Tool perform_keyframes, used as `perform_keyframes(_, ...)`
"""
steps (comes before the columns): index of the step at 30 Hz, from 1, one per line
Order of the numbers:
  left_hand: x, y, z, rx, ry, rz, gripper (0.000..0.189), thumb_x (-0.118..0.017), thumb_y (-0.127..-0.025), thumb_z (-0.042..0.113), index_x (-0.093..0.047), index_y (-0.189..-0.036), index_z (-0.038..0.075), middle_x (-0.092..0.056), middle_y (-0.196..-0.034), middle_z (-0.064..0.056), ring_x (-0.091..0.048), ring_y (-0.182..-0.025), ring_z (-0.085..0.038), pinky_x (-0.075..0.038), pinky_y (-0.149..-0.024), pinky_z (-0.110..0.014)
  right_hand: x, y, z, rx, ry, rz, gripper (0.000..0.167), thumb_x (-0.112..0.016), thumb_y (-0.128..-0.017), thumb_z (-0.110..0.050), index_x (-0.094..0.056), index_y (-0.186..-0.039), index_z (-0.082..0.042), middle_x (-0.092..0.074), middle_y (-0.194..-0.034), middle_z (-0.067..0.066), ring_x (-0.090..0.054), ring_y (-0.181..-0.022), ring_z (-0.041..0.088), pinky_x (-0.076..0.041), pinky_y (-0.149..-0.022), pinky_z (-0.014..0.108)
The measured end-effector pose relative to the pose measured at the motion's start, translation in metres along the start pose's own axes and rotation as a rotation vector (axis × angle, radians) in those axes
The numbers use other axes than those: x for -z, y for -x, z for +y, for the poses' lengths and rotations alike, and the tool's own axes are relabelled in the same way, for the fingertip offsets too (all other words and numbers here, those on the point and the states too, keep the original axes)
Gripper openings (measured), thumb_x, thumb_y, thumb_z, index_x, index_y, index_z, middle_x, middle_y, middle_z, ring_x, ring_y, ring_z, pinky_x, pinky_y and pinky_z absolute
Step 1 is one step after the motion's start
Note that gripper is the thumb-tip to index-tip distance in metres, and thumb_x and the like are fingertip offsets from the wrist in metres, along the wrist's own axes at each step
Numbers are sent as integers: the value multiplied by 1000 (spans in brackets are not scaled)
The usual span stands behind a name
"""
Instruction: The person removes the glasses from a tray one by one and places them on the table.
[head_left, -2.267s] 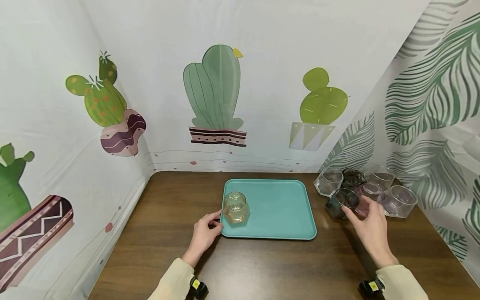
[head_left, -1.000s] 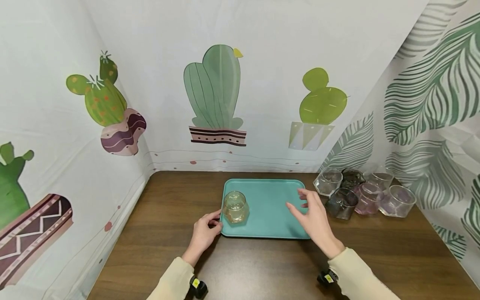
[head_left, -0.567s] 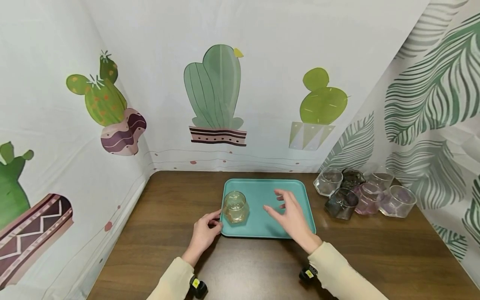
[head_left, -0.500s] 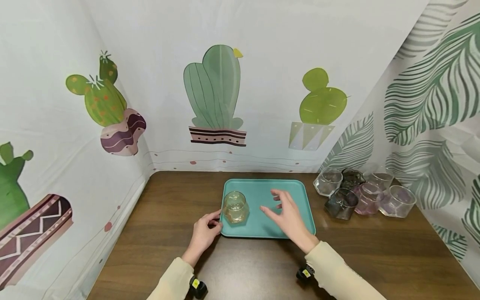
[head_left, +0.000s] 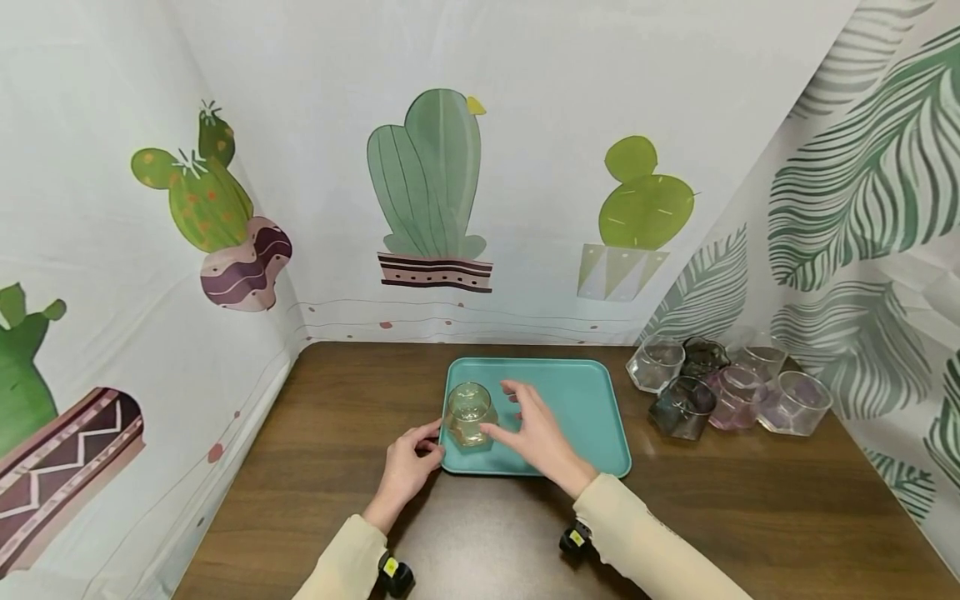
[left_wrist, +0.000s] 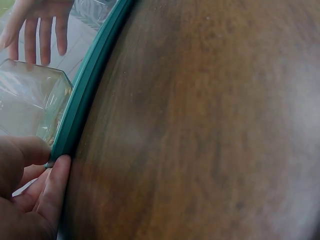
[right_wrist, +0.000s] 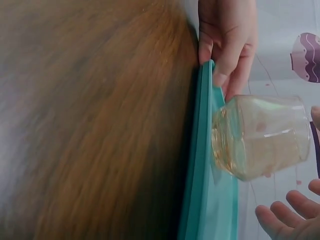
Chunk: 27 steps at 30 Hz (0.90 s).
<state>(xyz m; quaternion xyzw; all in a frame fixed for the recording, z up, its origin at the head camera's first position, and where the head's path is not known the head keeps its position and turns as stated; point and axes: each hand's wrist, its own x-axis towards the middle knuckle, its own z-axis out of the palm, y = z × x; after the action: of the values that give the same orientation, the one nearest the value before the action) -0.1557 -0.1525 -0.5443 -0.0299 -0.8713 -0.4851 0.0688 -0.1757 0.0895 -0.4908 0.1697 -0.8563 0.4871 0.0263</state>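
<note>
On the left part of a turquoise tray (head_left: 570, 417) stands an amber-tinted faceted glass (head_left: 471, 417), upright. My left hand (head_left: 411, 462) pinches the tray's left edge between thumb and fingers; the left wrist view shows that grip (left_wrist: 37, 175) close up. Over the tray, my right hand (head_left: 536, 433) is at the right side of the glass, thumb and fingers spread and holding nothing. In the right wrist view a gap shows between the right fingers (right_wrist: 287, 217) and the amber glass (right_wrist: 265, 135); whether the thumb touches it I cannot tell.
Several glasses crowd the table's back right: a dark grey one (head_left: 682, 408), a pink one (head_left: 738, 398), a black one (head_left: 705, 357) and clear ones (head_left: 798, 404). The brown wooden table (head_left: 345, 392) meets cactus-printed cloth (head_left: 540, 317) behind and leaf-printed cloth at right.
My right hand has moved left from the dark grey glass, across the tray, to the amber glass, carrying nothing. The left hand, tray and amber glass have stayed in place.
</note>
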Motion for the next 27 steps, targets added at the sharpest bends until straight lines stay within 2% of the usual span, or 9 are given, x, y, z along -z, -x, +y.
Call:
perform_keyframes(9, 2, 1, 0, -27, -12, -12, 42, -74, -86, -1, -74, -128, 3, -75, -108, -9, -71, -87, -17, -57, -82, -30, -20, -11, -1, 6, -14, -73, 91, -85, -87, -39, -39, -158, -5, -51, -149, 20, -55, -131, 37, -56, -101, 53)
perform_keyframes(16, 3, 0, 3, -16, -24, -31, 44, -72, -86, 0, -73, -130, 5, -75, -109, -7, -70, -88, -15, -56, -83, -27, -29, -17, 2, -29, -60, -97, 91, -84, -89, -37, -35, -160, -9, -47, -153, 18, -53, -132, 36, -55, -103, 52)
perform_keyframes(21, 4, -2, 7, -26, -24, -47, 43, -76, -86, 3, -72, -130, 1, -73, -108, -11, -69, -86, -18, -56, -71, -24, -29, -17, 2, -53, -113, -103, 87, -83, -91, -36, -37, -160, -10, -49, -151, 16, -56, -128, 35, -56, -99, 52)
perform_keyframes(27, 4, -5, 9, 2, -4, -71, 52, -82, -84, 3, -68, -133, -2, -69, -108, -14, -66, -84, -19, -57, -60, -20, -26, -12, 4, -67, -164, -91, 84, -84, -90, -33, -41, -158, -10, -50, -149, 17, -56, -126, 36, -58, -96, 52)
